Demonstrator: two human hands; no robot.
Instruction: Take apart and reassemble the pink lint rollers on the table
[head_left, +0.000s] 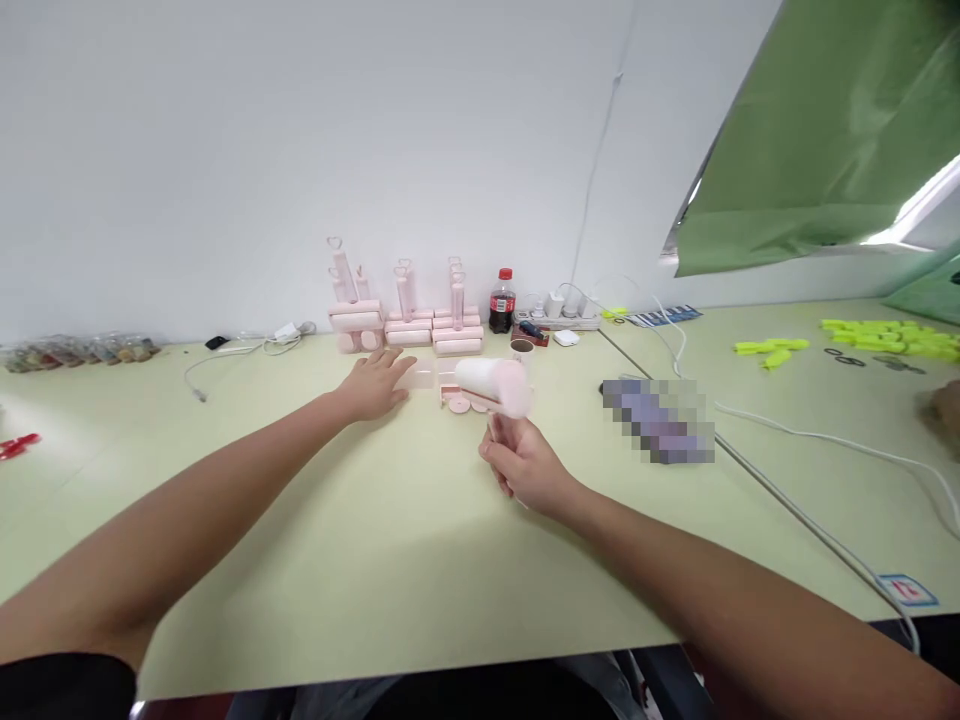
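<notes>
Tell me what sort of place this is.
Probably a small workshop or office workstation, though the wider room is mostly out of view. Signs of that are the similar pink-and-white rollers grouped together, the bright yellow pieces heaped at the right, and the power strip with chargers plugged in.

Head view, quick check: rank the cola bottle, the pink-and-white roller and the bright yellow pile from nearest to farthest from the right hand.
From the right hand:
1. Pink-and-white roller: held in its fingers.
2. Cola bottle: beyond the hand, by the wall.
3. Bright yellow pile: far right of the table.
</notes>
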